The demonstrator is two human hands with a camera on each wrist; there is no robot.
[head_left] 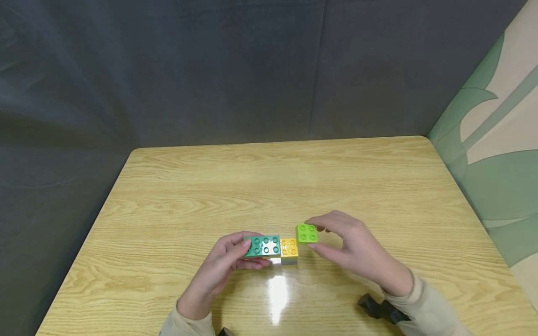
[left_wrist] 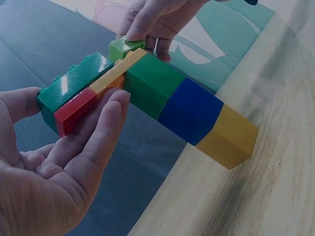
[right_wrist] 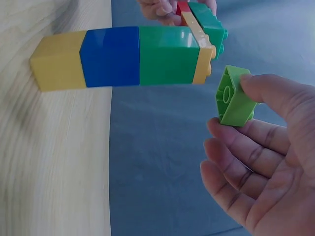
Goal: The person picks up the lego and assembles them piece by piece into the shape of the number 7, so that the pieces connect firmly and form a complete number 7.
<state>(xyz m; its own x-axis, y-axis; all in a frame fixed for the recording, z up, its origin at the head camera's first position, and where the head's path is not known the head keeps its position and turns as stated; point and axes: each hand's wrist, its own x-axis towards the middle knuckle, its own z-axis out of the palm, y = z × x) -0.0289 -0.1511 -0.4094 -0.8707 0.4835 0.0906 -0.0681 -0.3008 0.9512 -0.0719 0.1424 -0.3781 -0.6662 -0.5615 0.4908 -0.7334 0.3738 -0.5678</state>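
Observation:
A column of toy building bricks stands on the table: a yellow brick (left_wrist: 229, 137) at the bottom, then a blue brick (left_wrist: 192, 110), then a green brick (left_wrist: 155, 81). Across its top lies a thin orange-yellow piece (head_left: 288, 247) that reaches out to the left. That overhang carries a teal green brick (head_left: 265, 246) above, with a red piece (left_wrist: 74, 112) below. My left hand (head_left: 227, 256) grips this end, thumb over the teal brick and fingers underneath. Between thumb and fingers, my right hand (head_left: 350, 240) pinches a lime green brick (right_wrist: 237, 96), apart from the orange-yellow piece's studs.
The wooden table (head_left: 189, 196) extends around the bricks on all sides. Dark cloth (head_left: 227, 74) hangs behind its far edge, and a green and beige patterned panel (head_left: 504, 186) runs along the right. A black strap (head_left: 382, 310) sits at the right wrist.

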